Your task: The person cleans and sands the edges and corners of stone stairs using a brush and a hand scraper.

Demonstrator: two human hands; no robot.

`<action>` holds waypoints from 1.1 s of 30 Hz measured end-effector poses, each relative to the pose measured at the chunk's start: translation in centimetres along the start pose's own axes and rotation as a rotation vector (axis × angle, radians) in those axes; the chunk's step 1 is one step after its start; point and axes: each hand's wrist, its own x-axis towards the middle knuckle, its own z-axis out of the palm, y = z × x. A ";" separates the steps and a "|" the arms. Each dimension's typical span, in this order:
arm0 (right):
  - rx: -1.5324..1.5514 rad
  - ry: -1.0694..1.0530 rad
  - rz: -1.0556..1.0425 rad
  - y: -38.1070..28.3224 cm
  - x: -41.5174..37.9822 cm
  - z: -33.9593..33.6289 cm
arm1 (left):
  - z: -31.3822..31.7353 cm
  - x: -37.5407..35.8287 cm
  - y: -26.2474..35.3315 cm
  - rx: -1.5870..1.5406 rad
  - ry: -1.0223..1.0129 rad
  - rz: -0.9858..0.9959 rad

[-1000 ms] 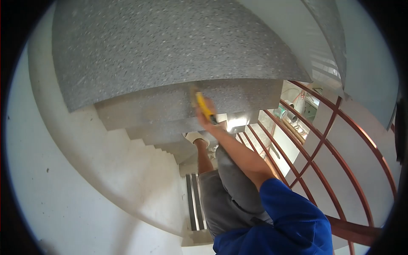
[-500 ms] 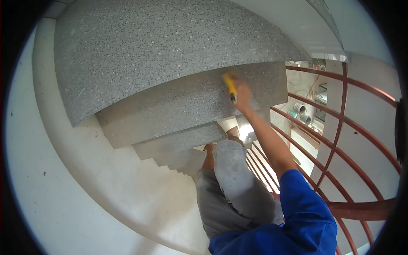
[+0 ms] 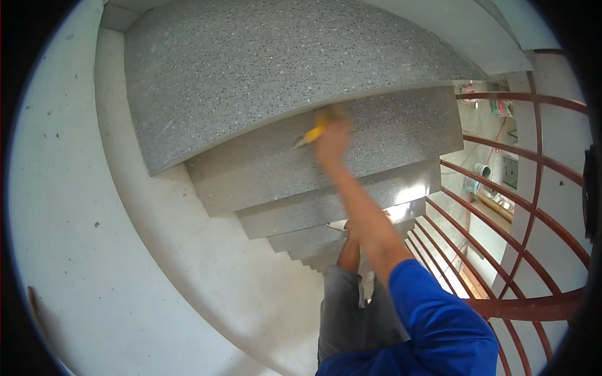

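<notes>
My right hand [image 3: 333, 143] is closed round a yellow-handled tool [image 3: 315, 133], just below the front edge of the large speckled grey slab [image 3: 276, 69]. Motion blurs the fingers and the upper part of the tool. A thin pale tip points down and left over the speckled step [image 3: 263, 160]. Whether the tool touches the stone cannot be made out. My left hand is outside the view.
More grey steps [image 3: 301, 203] descend below, with my legs on them. Red metal railing bars [image 3: 537, 163] run along the right side. A pale wall [image 3: 75, 188] curves down the left. Beyond the bars lie a round can-like object [image 3: 481, 170] and clutter.
My right hand has moved left with the yellow tool, which now slants down to the left. The camera view has shifted, showing more steps and less of my legs.
</notes>
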 end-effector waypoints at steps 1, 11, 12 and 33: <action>0.105 -0.396 0.077 -5.2 -2.6 -0.8 | -0.1 0.1 -0.1 -0.012 0.001 0.004; 0.592 -0.236 -0.258 2.5 -1.3 -9.5 | 0.0 0.4 -1.3 0.583 0.177 0.299; 0.547 -0.117 -0.307 8.6 0.8 -10.9 | 0.1 0.4 -2.2 0.601 0.183 0.276; 0.031 0.099 -0.047 28.1 19.4 -19.1 | -0.2 0.2 0.6 0.418 0.110 0.069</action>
